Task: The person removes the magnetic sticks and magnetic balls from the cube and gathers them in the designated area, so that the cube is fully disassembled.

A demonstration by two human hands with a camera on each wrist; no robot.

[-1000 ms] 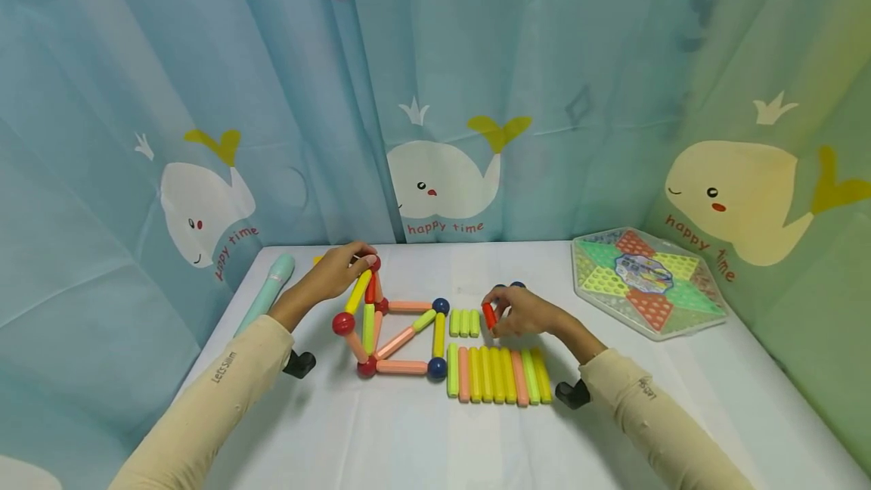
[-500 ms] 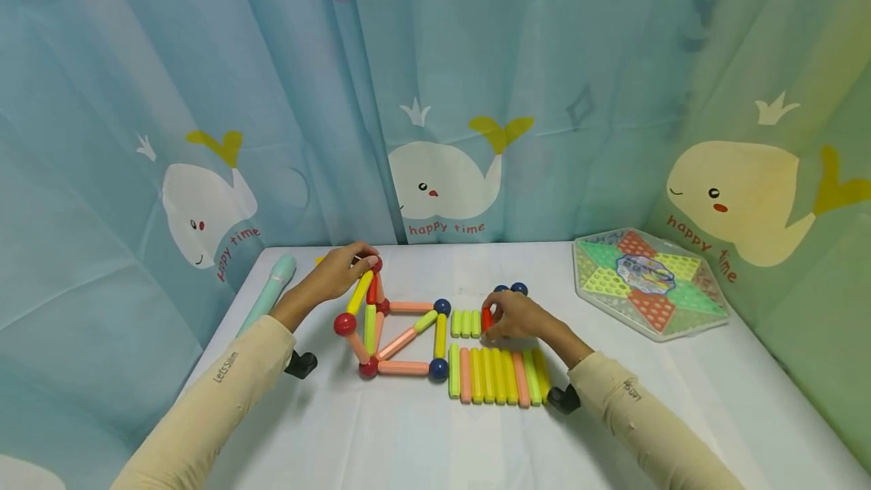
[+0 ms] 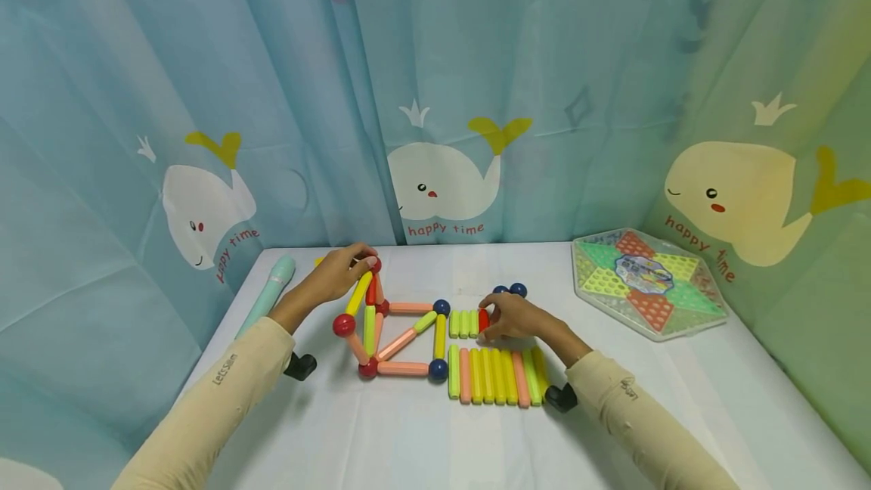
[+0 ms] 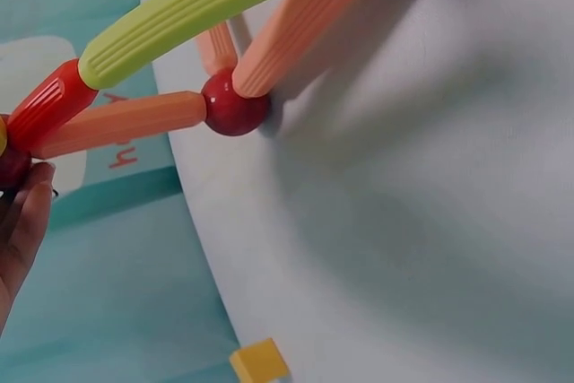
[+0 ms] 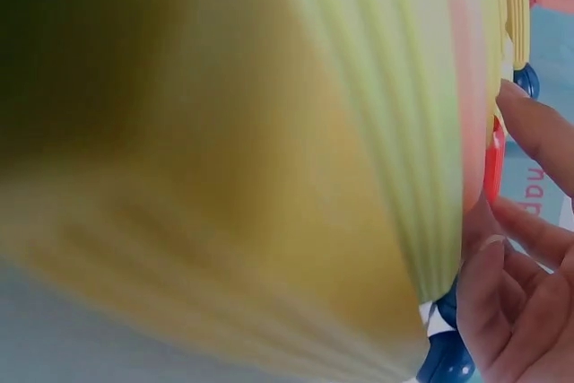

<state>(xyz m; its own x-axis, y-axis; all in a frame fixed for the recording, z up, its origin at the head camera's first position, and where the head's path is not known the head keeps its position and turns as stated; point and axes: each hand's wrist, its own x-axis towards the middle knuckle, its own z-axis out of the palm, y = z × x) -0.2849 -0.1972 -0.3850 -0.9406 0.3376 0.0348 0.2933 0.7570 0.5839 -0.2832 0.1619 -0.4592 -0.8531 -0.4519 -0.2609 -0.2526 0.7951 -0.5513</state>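
At the top corner of a frame of magnetic sticks and balls, my left hand [image 3: 336,272] grips a red ball [image 3: 376,265]. Yellow, red and pink sticks meet at that ball; in the left wrist view, fingertips [image 4: 34,199] touch its side. My right hand [image 3: 519,316] pinches a short red stick [image 3: 484,320], which lies right beside a row of short green sticks [image 3: 465,324]. In the right wrist view the red stick [image 5: 494,163] shows between thumb and fingers, partly hidden by large blurred sticks up close.
Long yellow, pink and green sticks [image 3: 499,376] lie side by side nearest me. Two blue balls [image 3: 518,290] sit behind my right hand. A star-patterned board-game box [image 3: 649,282] is at back right, a mint-green cylinder [image 3: 268,293] at left, a yellow block [image 4: 260,361] near the far edge.
My right hand has moved left with the red stick, turning it upright alongside the short green ones. The left hand keeps its place on the red ball.
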